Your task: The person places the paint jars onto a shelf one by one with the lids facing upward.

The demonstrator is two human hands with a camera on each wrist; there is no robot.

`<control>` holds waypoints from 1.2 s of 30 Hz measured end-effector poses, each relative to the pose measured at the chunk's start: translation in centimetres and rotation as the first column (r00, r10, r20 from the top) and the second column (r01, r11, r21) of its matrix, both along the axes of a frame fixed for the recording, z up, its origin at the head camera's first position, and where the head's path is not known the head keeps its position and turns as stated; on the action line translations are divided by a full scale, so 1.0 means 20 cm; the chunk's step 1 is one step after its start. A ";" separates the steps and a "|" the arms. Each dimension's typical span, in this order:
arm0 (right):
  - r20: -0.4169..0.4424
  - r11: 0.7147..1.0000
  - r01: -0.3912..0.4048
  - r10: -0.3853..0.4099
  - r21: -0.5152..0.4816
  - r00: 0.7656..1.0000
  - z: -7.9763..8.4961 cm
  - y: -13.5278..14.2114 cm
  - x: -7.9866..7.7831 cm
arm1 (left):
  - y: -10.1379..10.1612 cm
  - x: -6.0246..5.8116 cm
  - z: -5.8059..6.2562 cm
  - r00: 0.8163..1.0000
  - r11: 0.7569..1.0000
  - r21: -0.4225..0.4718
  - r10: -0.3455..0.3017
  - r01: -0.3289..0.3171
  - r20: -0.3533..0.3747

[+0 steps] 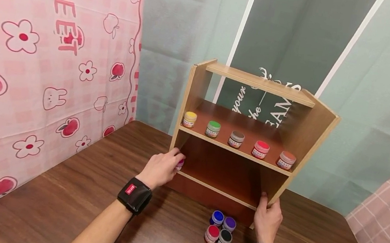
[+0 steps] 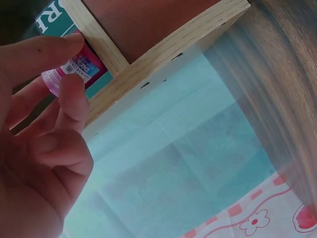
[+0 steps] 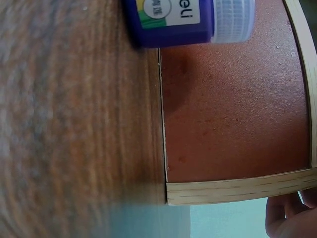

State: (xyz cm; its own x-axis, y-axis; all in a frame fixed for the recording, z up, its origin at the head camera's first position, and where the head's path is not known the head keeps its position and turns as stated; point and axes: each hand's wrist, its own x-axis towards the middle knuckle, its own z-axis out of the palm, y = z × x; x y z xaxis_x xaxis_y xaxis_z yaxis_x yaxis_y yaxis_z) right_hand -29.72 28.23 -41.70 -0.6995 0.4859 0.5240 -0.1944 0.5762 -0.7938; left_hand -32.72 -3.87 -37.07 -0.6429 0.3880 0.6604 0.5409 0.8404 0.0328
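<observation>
Pinching a small magenta paint jar [image 1: 180,164] w/ thumb and fingers, the left hand [image 1: 160,169] holds it at the far-left end of the lower shelf [image 1: 223,170] of the wooden rack [image 1: 313,124], right by the left side panel. In the left wrist view the fingertips [image 2: 73,94] curl round the jar's clear body [image 2: 74,69], label facing out; can't tell whether the base touches the board yet. The right hand [image 1: 268,219] grips the rack's front right edge near the bottom, thumb on the inside, fingers wrapped round the panel, steadying it.

Upper shelf carries five jars in a row: yellow [image 1: 189,119], green [image 1: 213,129], grey-brown [image 1: 236,139], red [image 1: 260,149], brown-pink [image 1: 286,159]. On the table [image 1: 58,202], just in front of the rack, four more sit clustered, touching: blue [image 1: 217,217], purple [image 1: 229,223], red-lidded [image 1: 212,233], black [image 1: 224,238].

Looks like the step in hand is setting the magenta jar as first in a lower row. Next move prob. calls for seating it flat, upright, then easing the pinch w/o tipping it; rack should be kept steady meanwhile.
</observation>
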 end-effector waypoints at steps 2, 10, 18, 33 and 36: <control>0.000 1.000 -0.001 0.001 -0.004 1.000 0.00 0.00 0.00 | 0.00 -0.01 -0.01 1.000 1.000 -0.009 0.007 -0.007 -0.011; -0.007 1.000 -0.003 0.003 -0.003 1.000 0.00 0.00 0.01 | 0.01 -0.01 -0.01 0.998 0.999 -0.034 0.041 -0.042 -0.048; -0.002 1.000 0.003 -0.003 0.004 1.000 0.00 0.00 0.00 | 0.01 -0.02 -0.03 0.996 0.997 -0.043 0.061 -0.064 -0.067; 0.016 1.000 0.000 -0.001 0.002 1.000 0.00 0.00 0.00 | 0.01 -0.03 -0.03 0.992 0.996 -0.053 0.062 -0.068 -0.113; 0.019 1.000 -0.002 0.002 0.000 1.000 0.00 0.00 0.00 | 0.01 -0.03 -0.04 0.992 0.996 -0.054 0.066 -0.072 -0.112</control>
State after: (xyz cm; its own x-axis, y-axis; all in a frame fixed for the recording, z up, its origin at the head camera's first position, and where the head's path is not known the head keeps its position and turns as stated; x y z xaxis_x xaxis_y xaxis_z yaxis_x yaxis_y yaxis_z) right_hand -29.70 28.24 -41.72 -0.7101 0.4846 0.5108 -0.1806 0.5758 -0.7974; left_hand -33.34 -3.67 -37.80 -0.5943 0.3850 0.7062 0.4790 0.8747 -0.0737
